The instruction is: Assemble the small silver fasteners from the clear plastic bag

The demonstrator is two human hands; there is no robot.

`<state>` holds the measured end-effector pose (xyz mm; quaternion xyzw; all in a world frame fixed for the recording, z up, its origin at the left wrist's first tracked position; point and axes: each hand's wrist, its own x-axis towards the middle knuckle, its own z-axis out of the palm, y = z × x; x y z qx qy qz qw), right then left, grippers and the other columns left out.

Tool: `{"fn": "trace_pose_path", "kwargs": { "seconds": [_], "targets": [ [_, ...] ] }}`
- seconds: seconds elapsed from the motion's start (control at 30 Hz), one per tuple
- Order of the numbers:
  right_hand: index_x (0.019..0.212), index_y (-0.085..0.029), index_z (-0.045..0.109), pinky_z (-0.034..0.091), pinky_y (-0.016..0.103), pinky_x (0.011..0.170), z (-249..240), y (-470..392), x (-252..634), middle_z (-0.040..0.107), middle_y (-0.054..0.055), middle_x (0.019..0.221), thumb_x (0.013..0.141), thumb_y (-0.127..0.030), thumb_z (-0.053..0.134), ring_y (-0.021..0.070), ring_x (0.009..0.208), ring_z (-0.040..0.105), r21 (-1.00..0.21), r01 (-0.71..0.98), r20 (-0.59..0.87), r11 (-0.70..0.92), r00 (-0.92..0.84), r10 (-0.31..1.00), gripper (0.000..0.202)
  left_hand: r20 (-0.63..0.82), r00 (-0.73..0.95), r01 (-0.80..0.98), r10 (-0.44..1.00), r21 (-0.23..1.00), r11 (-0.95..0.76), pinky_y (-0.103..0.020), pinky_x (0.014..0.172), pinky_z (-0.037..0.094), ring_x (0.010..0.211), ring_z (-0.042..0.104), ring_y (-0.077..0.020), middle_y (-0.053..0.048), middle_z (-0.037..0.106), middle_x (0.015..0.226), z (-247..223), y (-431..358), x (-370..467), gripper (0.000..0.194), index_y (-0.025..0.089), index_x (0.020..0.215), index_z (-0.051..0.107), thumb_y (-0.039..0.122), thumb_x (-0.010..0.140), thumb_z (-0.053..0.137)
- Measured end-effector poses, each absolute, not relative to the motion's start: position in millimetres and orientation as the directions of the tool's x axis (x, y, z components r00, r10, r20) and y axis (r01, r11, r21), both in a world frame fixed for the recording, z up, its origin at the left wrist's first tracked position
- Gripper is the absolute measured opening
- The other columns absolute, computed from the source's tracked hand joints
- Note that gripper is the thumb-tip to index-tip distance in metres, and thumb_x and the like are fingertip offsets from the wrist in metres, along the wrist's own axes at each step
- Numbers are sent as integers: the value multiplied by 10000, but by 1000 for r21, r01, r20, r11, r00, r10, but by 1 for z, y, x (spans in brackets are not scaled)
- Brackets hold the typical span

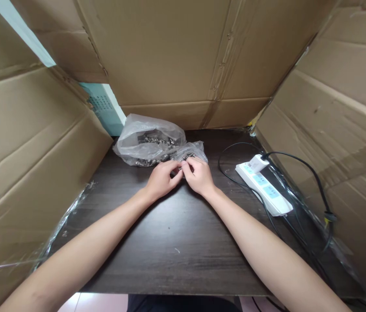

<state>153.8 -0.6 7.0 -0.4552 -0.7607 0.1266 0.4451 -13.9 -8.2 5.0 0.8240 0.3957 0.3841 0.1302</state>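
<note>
My left hand (164, 178) and my right hand (198, 175) meet fingertip to fingertip near the middle of the table. Both are closed in a pinch; what sits between the fingers is too small and covered to name. Right behind them lies a smaller clear plastic bag (199, 149) with small dark and silvery metal parts (189, 156) showing inside. A larger clear plastic bag (131, 134), its mouth gaping, rests against it on the left and holds many similar small metal pieces (160, 141).
A white power strip (275, 199) with a white charger (258, 164) plugged in lies to the right. Black cables (312, 171) loop around it. Cardboard walls (170, 56) enclose the dark wooden table (166, 242) at the back and both sides.
</note>
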Motion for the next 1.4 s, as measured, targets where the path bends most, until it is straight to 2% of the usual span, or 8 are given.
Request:
{"fn": "trace_pose_path", "kwargs": {
  "seconds": [0.1,0.23,0.43,0.57,0.97,1.17,1.27,1.4],
  "targets": [
    [647,-242,365,358,312,664,7,0,154,482,-8,618,971,-313,454,163,631,458,-626,555,576,547,-144,805,344,555,392,515,734,529,-675,-315,770,497,768,663,-180,-39,717,874,6,-9,-13,179,172,1102,689,204,941,617],
    [636,-242,351,334,304,625,9,1,154,466,-15,599,964,-303,448,153,606,442,-677,527,551,513,-99,828,347,562,316,481,765,600,-639,-312,771,525,769,681,-175,-36,728,876,7,-10,-12,268,165,1192,664,234,934,639],
    [627,-238,345,305,297,599,10,1,154,431,-24,581,967,-312,443,142,592,417,-719,495,534,488,-56,843,362,574,301,470,762,606,-642,-307,764,538,768,682,-178,-38,730,861,7,-10,-12,231,177,1137,691,280,934,656],
    [621,-237,345,293,298,591,12,0,155,411,-28,572,973,-337,440,138,580,396,-756,469,505,456,-24,863,378,545,246,475,801,652,-590,-288,742,550,764,688,-175,-42,739,863,8,-11,-12,217,174,1113,706,293,942,644],
    [599,-229,357,297,290,581,12,-1,154,412,-31,563,952,-360,477,125,564,382,-760,460,506,459,-24,862,396,527,239,470,815,672,-572,-266,703,553,739,692,-170,-46,749,850,7,-9,-12,178,168,1033,716,305,939,653],
    [495,-223,343,283,301,550,9,-1,154,353,-24,480,993,-552,451,123,507,384,-808,415,466,417,18,885,606,543,262,449,798,663,-599,-257,704,559,756,704,-168,-47,757,868,8,-10,-12,152,170,1005,716,293,952,643],
    [519,-224,388,331,304,572,10,-2,156,429,-6,508,1023,-577,373,136,521,435,-817,409,459,406,35,888,616,566,224,456,793,658,-599,-268,725,569,752,702,-169,-47,758,872,9,-11,-12,147,174,990,716,301,949,654],
    [727,-220,546,420,299,661,12,-2,159,586,28,711,1026,-488,369,172,685,553,-810,354,512,467,41,858,439,593,197,445,781,656,-610,-270,730,573,750,697,-165,-48,757,877,10,-11,-12,141,173,975,711,296,950,648]
  ]
}}
